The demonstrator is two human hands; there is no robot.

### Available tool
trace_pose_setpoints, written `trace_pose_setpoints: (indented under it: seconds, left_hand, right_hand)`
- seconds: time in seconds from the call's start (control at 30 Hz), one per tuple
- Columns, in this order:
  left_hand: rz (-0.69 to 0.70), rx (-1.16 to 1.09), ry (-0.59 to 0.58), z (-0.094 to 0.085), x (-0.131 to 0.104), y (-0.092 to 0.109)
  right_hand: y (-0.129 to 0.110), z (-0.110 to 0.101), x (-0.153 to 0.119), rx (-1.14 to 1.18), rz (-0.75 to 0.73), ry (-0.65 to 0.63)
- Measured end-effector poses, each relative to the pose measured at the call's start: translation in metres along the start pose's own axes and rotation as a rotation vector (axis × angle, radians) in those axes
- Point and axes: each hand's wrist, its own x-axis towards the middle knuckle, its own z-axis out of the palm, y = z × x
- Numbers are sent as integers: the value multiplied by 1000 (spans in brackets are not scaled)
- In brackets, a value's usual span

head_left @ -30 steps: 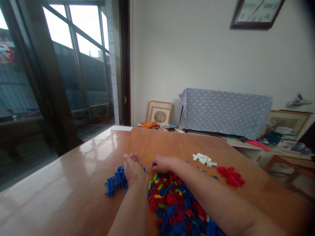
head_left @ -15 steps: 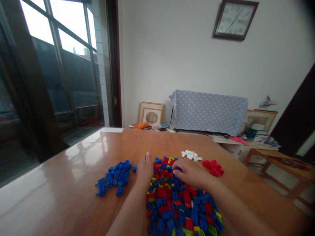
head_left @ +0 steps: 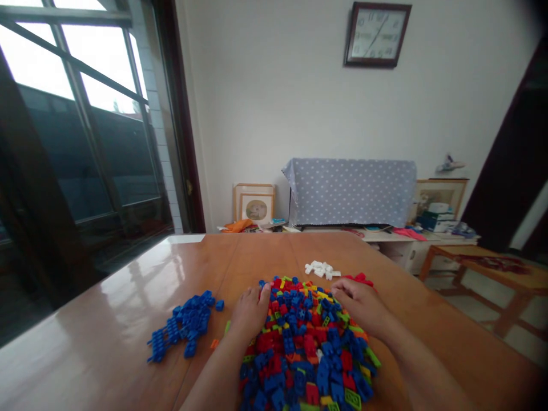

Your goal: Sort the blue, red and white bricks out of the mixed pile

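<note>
A wide heap of small plastic bricks (head_left: pixel 299 331), mostly blue and red with some green, yellow and orange, lies between my hands. My left hand (head_left: pixel 250 308) rests at the heap's left edge, fingers a little apart, holding nothing visible. At the upper right edge, my right hand (head_left: pixel 359 302) has its fingers curled; whatever they hold is hidden. A separate group of blue bricks (head_left: pixel 184 322) lies left of my left hand, a single blue brick (head_left: pixel 220 305) beside it. White pieces (head_left: pixel 321 269) sit beyond the heap. Red pieces (head_left: pixel 362 278) are partly hidden behind my right hand.
The brown wooden table (head_left: pixel 128 319) reflects window light, and a white sheet (head_left: pixel 186 238) lies at its far left corner. Beyond it stand a cabinet with a dotted cloth cover (head_left: pixel 351 191), framed pictures (head_left: pixel 256 208) and, at right, a low wooden table (head_left: pixel 514 274).
The view has turned slightly right. My right hand has moved right across the heap to its edge, and its fingers are more curled. More bricks show between my hands, with orange and green ones left of my left hand.
</note>
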Motion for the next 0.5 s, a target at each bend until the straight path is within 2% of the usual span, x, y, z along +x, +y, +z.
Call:
trace_pose_setpoints:
  seconds: [0.17,0.37,0.5]
  left_hand:
    - [100,-196,61,0,-5,19]
    - [244,-455,-37,-14,-28,56]
    - [291,-502,-16,-12,-35,65]
  right_hand:
    - [-17,1,-5,-41,-54,-21]
    - [-30,6,-10,-116,-85,-44]
    - [-30,8,-11,-140,-105,-66]
